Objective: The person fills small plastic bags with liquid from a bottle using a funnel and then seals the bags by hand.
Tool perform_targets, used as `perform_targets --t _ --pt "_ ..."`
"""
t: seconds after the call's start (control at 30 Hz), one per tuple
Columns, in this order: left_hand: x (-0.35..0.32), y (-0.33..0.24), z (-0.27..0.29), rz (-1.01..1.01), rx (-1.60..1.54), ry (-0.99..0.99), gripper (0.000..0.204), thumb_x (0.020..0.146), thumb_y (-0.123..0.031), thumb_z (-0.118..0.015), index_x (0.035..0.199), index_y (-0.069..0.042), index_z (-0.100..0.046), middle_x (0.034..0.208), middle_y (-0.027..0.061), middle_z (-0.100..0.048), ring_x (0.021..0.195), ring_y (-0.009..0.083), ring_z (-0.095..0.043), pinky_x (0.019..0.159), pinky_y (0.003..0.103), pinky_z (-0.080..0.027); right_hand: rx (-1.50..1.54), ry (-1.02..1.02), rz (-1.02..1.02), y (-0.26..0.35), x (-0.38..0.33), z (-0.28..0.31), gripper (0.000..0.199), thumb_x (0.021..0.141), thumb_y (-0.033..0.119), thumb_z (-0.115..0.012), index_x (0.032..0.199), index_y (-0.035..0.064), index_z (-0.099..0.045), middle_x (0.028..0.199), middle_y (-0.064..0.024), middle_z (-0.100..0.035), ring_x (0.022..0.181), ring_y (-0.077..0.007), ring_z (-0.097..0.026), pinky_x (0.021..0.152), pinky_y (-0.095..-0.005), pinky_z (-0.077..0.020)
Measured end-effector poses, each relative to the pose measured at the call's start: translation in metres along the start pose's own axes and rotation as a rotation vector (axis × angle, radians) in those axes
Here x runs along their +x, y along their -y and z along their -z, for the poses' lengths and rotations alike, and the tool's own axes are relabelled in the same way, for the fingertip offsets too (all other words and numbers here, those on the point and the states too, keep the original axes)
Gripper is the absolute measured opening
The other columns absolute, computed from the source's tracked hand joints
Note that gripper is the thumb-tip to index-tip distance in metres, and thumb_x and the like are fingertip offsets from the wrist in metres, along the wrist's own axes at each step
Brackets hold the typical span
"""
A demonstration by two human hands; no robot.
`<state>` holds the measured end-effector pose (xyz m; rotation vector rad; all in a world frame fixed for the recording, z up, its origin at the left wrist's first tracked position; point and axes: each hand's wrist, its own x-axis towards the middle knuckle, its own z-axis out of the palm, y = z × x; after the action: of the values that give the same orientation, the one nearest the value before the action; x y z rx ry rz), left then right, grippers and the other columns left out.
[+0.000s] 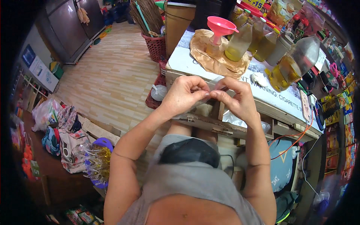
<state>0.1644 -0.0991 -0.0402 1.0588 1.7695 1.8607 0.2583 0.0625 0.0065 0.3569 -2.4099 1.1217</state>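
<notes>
My left hand and my right hand meet above an open drawer at the table's front edge. Their thumbs and fingertips are pinched together on a thin clear plastic bag, part of which shows between the hands. The rest of the bag is hidden by my fingers. Just beyond them, a pink funnel stands in a small glass jar on crumpled brown paper. Beside it is a glass bottle with yellow oil at the bottom.
More oil bottles and a large tilted plastic bottle stand on the white tabletop. A phone with an orange cord lies at the right edge. The wooden drawer holds clear plastic. A red basket stands beyond, left.
</notes>
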Motion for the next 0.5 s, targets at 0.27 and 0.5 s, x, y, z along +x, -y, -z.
perform_targets --t 0.27,0.5 --pt "0.007 0.004 0.023 -0.022 0.103 -0.04 0.011 0.075 0.001 -0.07 0.079 0.0 -0.059 0.074 0.0048 -0.065 0.067 0.0065 -0.06 0.058 0.019 -0.047 0.058 -0.073 -0.117 -0.011 0.04 0.021 0.016 0.079 0.012 -0.067 0.077 -0.0005 -0.059 0.063 -0.0054 -0.057 0.061 -0.0094 -0.051 0.056 -0.0269 -0.042" --pt "0.01 0.01 0.03 0.004 -0.144 -0.163 0.016 0.075 0.003 -0.069 0.089 0.004 -0.061 0.076 0.006 -0.065 0.069 0.0077 -0.061 0.062 0.021 -0.05 -0.593 -0.451 0.289 -0.047 0.106 0.035 0.035 0.069 0.01 -0.072 0.102 0.0058 -0.06 0.093 -0.0096 -0.06 0.08 -0.0246 -0.061 0.067 -0.0343 -0.0485"
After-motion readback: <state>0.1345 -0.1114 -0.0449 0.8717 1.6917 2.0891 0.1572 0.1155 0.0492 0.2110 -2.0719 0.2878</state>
